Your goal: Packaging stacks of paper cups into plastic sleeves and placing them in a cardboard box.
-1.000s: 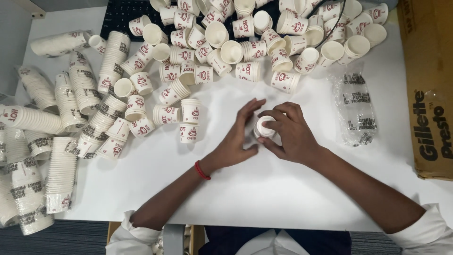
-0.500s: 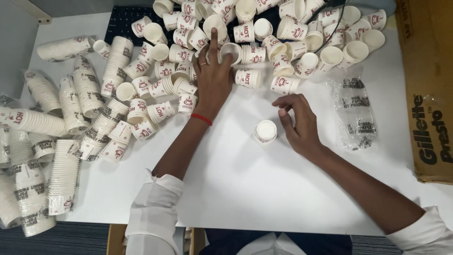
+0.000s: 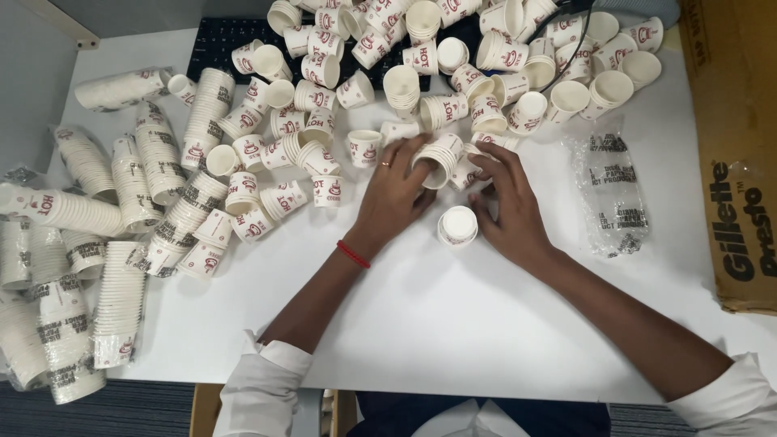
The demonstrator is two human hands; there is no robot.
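Note:
My left hand (image 3: pixel 394 194) grips a short nested stack of white paper cups (image 3: pixel 437 158) lying on its side, mouth toward me. My right hand (image 3: pixel 507 204) meets it from the right, fingers curled on the same stack. Just below both hands a stack of cups (image 3: pixel 458 225) stands on the white table (image 3: pixel 453 324). A red band circles my left wrist and a ring is on one finger.
Several loose cups with red print (image 3: pixel 421 57) cover the table's far side, over a black keyboard (image 3: pixel 212 42). Long sleeves of stacked cups (image 3: pixel 121 210) lie at the left. An empty clear plastic wrapper (image 3: pixel 611 194) lies right, beside a cardboard box (image 3: pixel 732 146).
My left hand has pulled back from the pile at the far side, bringing a short stack of cups. My right hand has lifted to meet it above the standing stack.

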